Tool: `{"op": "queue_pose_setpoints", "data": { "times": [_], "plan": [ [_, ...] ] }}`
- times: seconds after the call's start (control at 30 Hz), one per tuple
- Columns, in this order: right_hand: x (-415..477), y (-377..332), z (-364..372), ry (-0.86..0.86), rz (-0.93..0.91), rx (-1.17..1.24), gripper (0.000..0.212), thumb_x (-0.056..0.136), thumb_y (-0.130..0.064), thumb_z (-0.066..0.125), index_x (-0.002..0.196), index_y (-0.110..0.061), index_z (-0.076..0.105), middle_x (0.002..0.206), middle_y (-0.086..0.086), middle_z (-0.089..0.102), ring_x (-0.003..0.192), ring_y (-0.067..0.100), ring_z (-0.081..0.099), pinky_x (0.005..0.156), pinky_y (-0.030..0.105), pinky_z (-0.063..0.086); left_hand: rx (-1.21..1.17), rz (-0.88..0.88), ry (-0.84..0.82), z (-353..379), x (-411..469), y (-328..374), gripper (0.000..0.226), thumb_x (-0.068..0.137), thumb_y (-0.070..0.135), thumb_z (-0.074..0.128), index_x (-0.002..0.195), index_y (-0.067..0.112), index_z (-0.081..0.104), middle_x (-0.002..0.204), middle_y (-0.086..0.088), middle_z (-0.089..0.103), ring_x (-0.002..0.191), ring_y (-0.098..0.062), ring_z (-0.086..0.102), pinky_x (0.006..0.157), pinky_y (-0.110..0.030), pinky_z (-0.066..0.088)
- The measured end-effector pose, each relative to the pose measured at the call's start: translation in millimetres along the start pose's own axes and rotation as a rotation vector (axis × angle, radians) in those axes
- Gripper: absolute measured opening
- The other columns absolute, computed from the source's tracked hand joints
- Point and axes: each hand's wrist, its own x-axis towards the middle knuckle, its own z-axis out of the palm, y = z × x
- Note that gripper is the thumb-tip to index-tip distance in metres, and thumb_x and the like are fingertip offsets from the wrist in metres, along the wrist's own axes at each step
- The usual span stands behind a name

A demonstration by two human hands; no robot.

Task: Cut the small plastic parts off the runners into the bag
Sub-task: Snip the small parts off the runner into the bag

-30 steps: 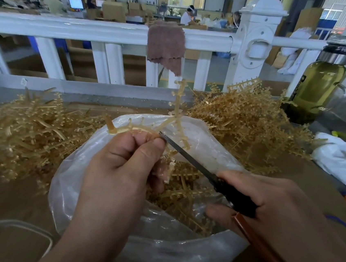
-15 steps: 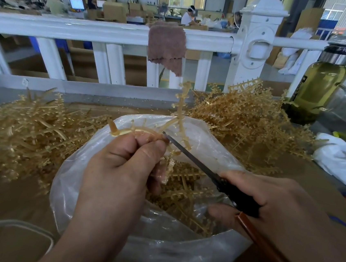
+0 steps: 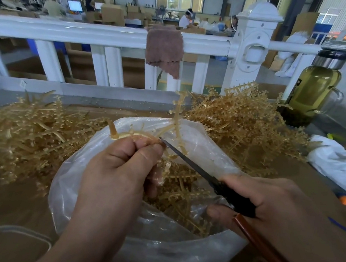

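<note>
My left hand (image 3: pixel 119 168) pinches a tan plastic runner (image 3: pixel 175 120) between thumb and fingers, holding it above the open clear plastic bag (image 3: pixel 208 151). The runner's branch stands up past the bag's far rim. My right hand (image 3: pixel 266 204) grips scissors (image 3: pixel 190 160) with dark blades and a reddish-brown handle. The blade tips touch the runner right beside my left thumb. Several cut tan pieces lie inside the bag.
Heaps of tan runners lie on the brown table at the left (image 3: pixel 24 132) and back right (image 3: pixel 243 121). A white railing (image 3: pixel 105 34) with a brown cloth (image 3: pixel 165 49) borders the far edge. A bottle of yellow-green liquid (image 3: pixel 313 90) and a white cloth (image 3: pixel 339 163) are at right.
The scissors and both hands have barely shifted. The blade tips stay at the runner beside my left thumb.
</note>
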Motion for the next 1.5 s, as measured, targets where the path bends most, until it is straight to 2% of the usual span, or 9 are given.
{"op": "queue_pose_setpoints", "data": {
  "times": [0.43, 0.6, 0.67, 0.87, 0.93, 1.03, 1.2, 1.37, 1.5],
  "plan": [
    [1.6, 6.7, 4.0, -0.095, 0.042, 0.050, 0.043, 0.081, -0.069, 0.055, 0.077, -0.027, 0.061, 0.068, -0.014, 0.058, 0.061, 0.000, 0.054, 0.054, 0.010, 0.036, 0.045, -0.124, -0.043, -1.6, 1.2, 4.8, 0.013, 0.089, 0.019, 0.068, 0.079, 0.017, 0.077, 0.054, 0.005, 0.058, 0.046, -0.009, 0.055, 0.042, -0.017, 0.044],
    [2.0, 8.9, 4.0, -0.105, 0.048, 0.123, 0.049, 0.080, -0.076, 0.052, 0.087, -0.030, 0.066, 0.071, -0.012, 0.060, 0.064, -0.001, 0.057, 0.055, 0.011, 0.038, 0.156, -0.078, 0.011, 0.9, -3.6, 11.1, 0.037, 0.093, 0.046, 0.060, 0.072, 0.017, 0.068, 0.048, 0.001, 0.059, 0.042, -0.009, 0.053, 0.042, -0.014, 0.042],
    [0.8, 10.7, 2.3, -0.095, 0.041, 0.163, 0.047, 0.078, -0.081, 0.049, 0.090, -0.037, 0.064, 0.072, -0.014, 0.062, 0.065, -0.001, 0.059, 0.055, 0.012, 0.041, 0.097, -0.057, 0.064, 2.7, -4.6, 14.4, 0.032, 0.093, 0.045, 0.059, 0.078, 0.019, 0.069, 0.049, 0.003, 0.059, 0.040, -0.007, 0.052, 0.039, -0.013, 0.041],
    [-1.0, 7.6, -2.2, -0.012, -0.035, 0.212, 0.043, 0.085, -0.073, 0.055, 0.094, -0.034, 0.068, 0.071, -0.010, 0.061, 0.061, 0.001, 0.060, 0.050, 0.015, 0.040, 0.109, 0.047, 0.053, 2.2, -8.2, 18.8, 0.028, 0.085, 0.035, 0.068, 0.072, 0.011, 0.076, 0.067, 0.010, 0.073, 0.060, 0.006, 0.066, 0.051, 0.002, 0.038],
    [-2.2, 3.0, -2.5, 0.006, -0.039, 0.211, 0.041, 0.086, -0.072, 0.055, 0.097, -0.034, 0.068, 0.072, -0.011, 0.060, 0.061, 0.000, 0.059, 0.050, 0.012, 0.038, 0.034, 0.029, 0.023, 0.8, -4.5, 18.3, 0.028, 0.073, 0.040, 0.071, 0.076, 0.014, 0.080, 0.075, 0.007, 0.077, 0.067, 0.004, 0.069, 0.058, -0.002, 0.043],
    [-0.9, 2.0, -0.2, 0.039, -0.038, 0.204, 0.046, 0.086, -0.075, 0.050, 0.097, -0.034, 0.068, 0.074, -0.009, 0.060, 0.063, 0.000, 0.059, 0.051, 0.011, 0.040, -0.115, 0.020, -0.071, -5.3, 2.8, 6.8, 0.034, 0.065, 0.040, 0.076, 0.078, 0.009, 0.078, 0.085, -0.009, 0.077, 0.084, -0.019, 0.074, 0.079, -0.025, 0.055],
    [-1.8, 5.1, 2.9, 0.044, 0.029, 0.186, 0.067, 0.077, -0.088, 0.039, 0.094, -0.030, 0.068, 0.079, -0.008, 0.065, 0.067, 0.006, 0.062, 0.056, 0.026, 0.047, -0.186, 0.028, -0.127, -5.1, 6.3, 0.9, 0.022, 0.073, 0.025, 0.081, 0.083, 0.007, 0.072, 0.079, -0.012, 0.074, 0.068, -0.019, 0.070, 0.066, -0.023, 0.056],
    [-1.6, 3.0, -0.3, 0.000, 0.043, 0.097, 0.047, 0.077, -0.075, 0.057, 0.092, -0.032, 0.067, 0.075, -0.015, 0.061, 0.070, 0.000, 0.058, 0.062, 0.014, 0.044, -0.179, 0.043, -0.146, -4.8, 7.2, -1.4, 0.005, 0.074, 0.022, 0.074, 0.077, 0.018, 0.073, 0.073, -0.011, 0.070, 0.066, -0.021, 0.066, 0.068, -0.026, 0.057],
    [-2.4, 1.6, -2.8, -0.063, 0.083, 0.081, 0.055, 0.074, -0.080, 0.050, 0.096, -0.031, 0.062, 0.084, -0.014, 0.062, 0.077, 0.005, 0.059, 0.069, 0.025, 0.045, -0.171, 0.072, -0.139, -5.4, 7.2, -1.3, 0.008, 0.077, 0.021, 0.079, 0.071, 0.023, 0.073, 0.072, -0.005, 0.070, 0.067, -0.018, 0.066, 0.069, -0.027, 0.057]
  ]
}}
